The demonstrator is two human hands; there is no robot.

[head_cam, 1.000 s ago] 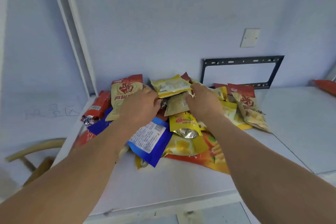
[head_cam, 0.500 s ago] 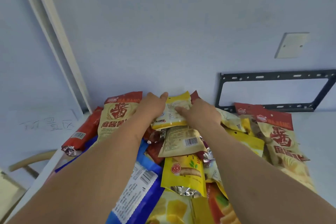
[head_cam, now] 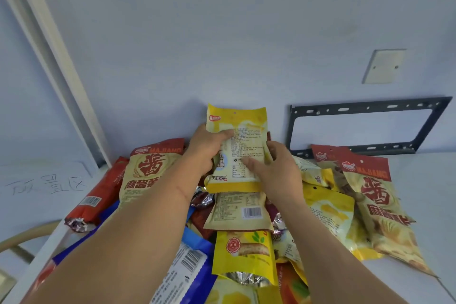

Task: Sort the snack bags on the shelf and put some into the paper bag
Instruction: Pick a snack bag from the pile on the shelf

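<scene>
A yellow snack bag [head_cam: 237, 128] with white back print is held upright above the pile, near the wall. My left hand [head_cam: 204, 150] grips its left edge, thumb across the front. My right hand [head_cam: 276, 170] holds its right lower side, fingers on the label. Under them lies a heap of snack bags on the white shelf [head_cam: 429, 205]: a tan and red bag [head_cam: 145, 175] at the left, a beige bag with a barcode [head_cam: 239, 210], a yellow pouch [head_cam: 244, 254] and a blue bag [head_cam: 187, 269]. No paper bag is in view.
A red stick pack [head_cam: 98, 195] lies at the pile's left edge. More tan and red bags [head_cam: 375, 197] spread to the right. A black metal bracket [head_cam: 357, 128] leans on the wall behind; a wall plate [head_cam: 383, 66] sits above it. A chair back [head_cam: 22, 239] curves at lower left.
Both hands have lifted the yellow bag off the pile and turned it upright, facing me. The camera has moved closer to the shelf.
</scene>
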